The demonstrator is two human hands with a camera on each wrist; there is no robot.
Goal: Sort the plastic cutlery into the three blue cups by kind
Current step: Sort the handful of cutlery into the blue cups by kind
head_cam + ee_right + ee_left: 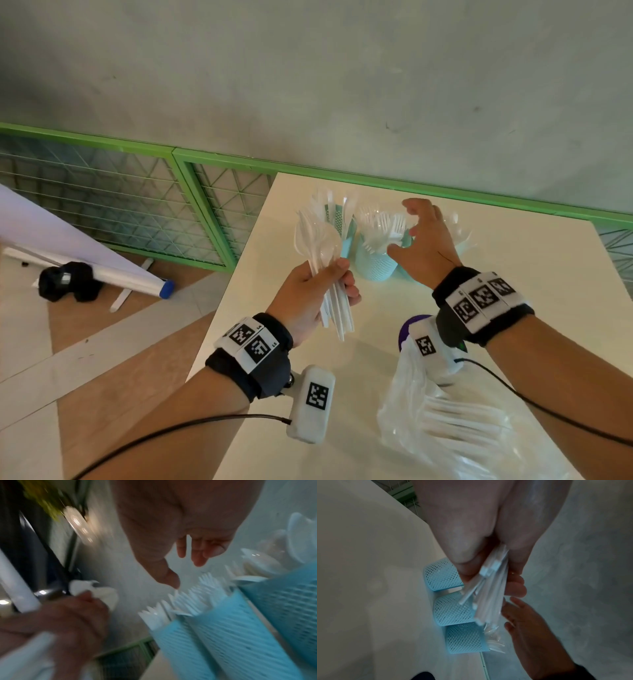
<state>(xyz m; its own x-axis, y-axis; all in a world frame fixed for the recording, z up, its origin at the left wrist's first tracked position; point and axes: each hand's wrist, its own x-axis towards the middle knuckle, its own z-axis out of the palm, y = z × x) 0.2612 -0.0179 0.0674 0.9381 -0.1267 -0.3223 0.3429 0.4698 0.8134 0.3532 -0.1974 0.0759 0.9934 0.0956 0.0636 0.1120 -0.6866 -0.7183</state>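
Left hand [310, 294] is gripping a cutlery bundle [325, 270] by the handles, above the table [534, 274], just left of the three cups [452, 609]. Right hand [426, 243] is hovering with fingers spread, holding nothing, over the forks [383, 229] in the middle cup.

cups [453, 611]: three, blue mesh
hands [310, 294]: two
bag [445, 428]: one, clear plastic
wrist cameras [313, 404]: two
bundle [322, 246] of cutlery in left hand: one, pieces too many to count
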